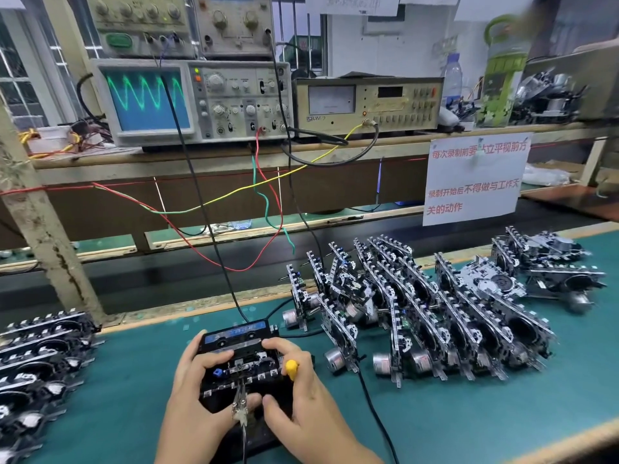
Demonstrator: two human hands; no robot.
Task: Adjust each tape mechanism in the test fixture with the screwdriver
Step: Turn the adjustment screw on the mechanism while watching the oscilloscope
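A black tape mechanism [239, 366] with a blue-labelled cassette [234, 333] sits in the test fixture [258, 430] on the green mat, low in the middle of the head view. My left hand [194, 390] grips its left side, thumb at the front edge. My right hand [301, 393] grips the right side, and the yellow handle of the screwdriver [291, 368] sticks up between its fingers. The screwdriver's tip is hidden. A metal clip [240, 401] hangs at the front of the mechanism.
Several upright tape mechanisms [418, 309] stand in rows to the right, and more mechanisms [37, 356] lie stacked at the left. An oscilloscope [191, 98] shows a green wave on the shelf. Coloured wires and a black cable [201, 209] hang down to the fixture.
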